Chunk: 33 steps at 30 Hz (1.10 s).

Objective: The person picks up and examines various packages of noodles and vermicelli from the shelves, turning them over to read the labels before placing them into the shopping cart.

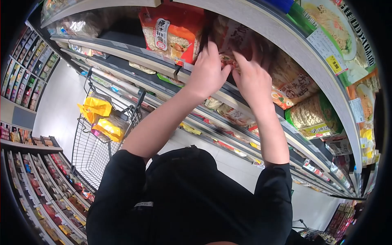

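Note:
Both my hands reach into a shelf of bagged noodles. My left hand [208,71] is beside a red and orange noodle bag [173,34], its thumb and fingers apart and its fingertips in shadow. A little to the right, my right hand [251,75] is spread against a dim, red-marked noodle bag [232,34], and its fingers are partly blurred. The two thumbs nearly meet in front of that bag. Right of my right hand lie another noodle bag [294,79] and a green-edged one [314,116].
A black wire shopping cart [92,153] with yellow packages [98,107] stands at the left. Lower shelf edges [163,83] run below my hands, and the upper shelf edge [281,34] curves above. Stocked racks [45,192] stand at the far left.

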Motion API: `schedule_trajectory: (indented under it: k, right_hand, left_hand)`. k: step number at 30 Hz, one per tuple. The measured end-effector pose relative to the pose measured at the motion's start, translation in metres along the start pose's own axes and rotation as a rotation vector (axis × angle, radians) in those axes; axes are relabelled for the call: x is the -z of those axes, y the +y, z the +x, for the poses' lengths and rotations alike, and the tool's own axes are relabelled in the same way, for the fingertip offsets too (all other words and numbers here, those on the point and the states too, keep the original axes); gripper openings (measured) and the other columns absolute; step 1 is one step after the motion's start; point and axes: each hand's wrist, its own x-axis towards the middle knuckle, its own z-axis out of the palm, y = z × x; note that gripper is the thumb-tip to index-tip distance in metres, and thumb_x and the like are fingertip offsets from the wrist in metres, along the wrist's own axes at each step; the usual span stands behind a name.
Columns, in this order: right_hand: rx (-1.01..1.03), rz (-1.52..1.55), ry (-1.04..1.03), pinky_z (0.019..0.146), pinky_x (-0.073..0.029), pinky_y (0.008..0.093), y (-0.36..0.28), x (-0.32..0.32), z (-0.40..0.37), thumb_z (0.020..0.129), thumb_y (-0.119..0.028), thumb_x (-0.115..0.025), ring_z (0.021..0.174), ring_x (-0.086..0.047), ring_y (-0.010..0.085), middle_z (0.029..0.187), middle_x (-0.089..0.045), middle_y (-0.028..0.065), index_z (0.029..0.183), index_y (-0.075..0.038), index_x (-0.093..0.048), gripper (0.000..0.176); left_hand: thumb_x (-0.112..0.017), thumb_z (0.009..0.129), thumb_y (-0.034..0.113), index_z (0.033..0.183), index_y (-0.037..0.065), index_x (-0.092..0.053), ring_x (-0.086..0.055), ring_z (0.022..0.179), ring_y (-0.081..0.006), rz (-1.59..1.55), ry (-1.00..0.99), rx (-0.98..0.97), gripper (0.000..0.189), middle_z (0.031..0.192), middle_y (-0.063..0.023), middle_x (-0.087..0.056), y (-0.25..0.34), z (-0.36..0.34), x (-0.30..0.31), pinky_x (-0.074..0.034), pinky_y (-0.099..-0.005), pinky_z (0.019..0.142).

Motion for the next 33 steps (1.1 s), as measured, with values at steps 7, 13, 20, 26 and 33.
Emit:
schedule_trajectory:
  k: [7, 13, 20, 26, 33]
  right_hand:
    - [-0.092, -0.046, -0.185, 0.069, -0.059, 0.0476, 0.005, 0.004, -0.006, 0.093, -0.030, -0.069, 0.081, -0.073, 0.0350, 0.100, -0.072, 0.0174, 0.128, -0.020, -0.067, 0.036]
    - [-0.137, -0.120, -0.233, 0.071, -0.060, 0.0469, 0.002, 0.004, -0.007, 0.090, -0.028, -0.072, 0.087, -0.073, 0.0343, 0.123, -0.067, 0.0149, 0.127, -0.021, -0.068, 0.038]
    - [-0.086, -0.165, -0.127, 0.082, -0.056, 0.0538, 0.015, -0.026, 0.000, 0.095, -0.029, -0.068, 0.099, -0.069, 0.0416, 0.106, -0.071, 0.0241, 0.129, -0.013, -0.066, 0.037]
    - [-0.098, -0.352, -0.161, 0.122, -0.031, 0.0537, 0.011, -0.025, 0.022, 0.087, -0.019, -0.075, 0.153, -0.021, 0.0465, 0.167, -0.021, 0.0263, 0.155, -0.021, -0.045, 0.075]
    - [-0.267, -0.229, -0.364, 0.086, -0.055, 0.0539, 0.013, -0.027, 0.012, 0.101, -0.045, -0.056, 0.099, -0.069, 0.0456, 0.104, -0.072, 0.0261, 0.138, -0.008, -0.059, 0.053]
  left_hand:
    - [-0.082, 0.081, 0.016, 0.126, -0.004, -0.048, -0.063, 0.107, -0.0466, 0.123, -0.035, -0.006, 0.059, 0.113, -0.0260, -0.062, 0.002, 0.014, 0.000, -0.053, -0.0516, 0.094]
    - [-0.081, 0.081, 0.017, 0.106, -0.004, -0.065, -0.067, 0.101, -0.0431, 0.162, -0.096, 0.058, 0.037, 0.105, -0.0250, -0.067, -0.003, 0.022, -0.005, -0.055, -0.0494, 0.092]
    - [-0.073, 0.080, 0.008, 0.128, 0.000, -0.060, -0.068, 0.094, -0.0463, 0.204, -0.149, -0.071, 0.051, 0.107, -0.0254, -0.071, -0.035, 0.044, -0.028, -0.056, -0.0533, 0.085]
    - [-0.068, 0.082, 0.013, 0.103, 0.003, -0.074, -0.072, 0.093, -0.0394, 0.226, -0.037, -0.177, 0.024, 0.098, -0.0215, -0.073, -0.053, 0.051, -0.049, -0.058, -0.0493, 0.083]
    - [-0.074, 0.081, 0.024, 0.101, 0.000, -0.076, -0.071, 0.096, -0.0414, 0.143, -0.434, 0.047, 0.032, 0.103, -0.0227, -0.073, -0.015, 0.042, -0.004, -0.058, -0.0479, 0.086]
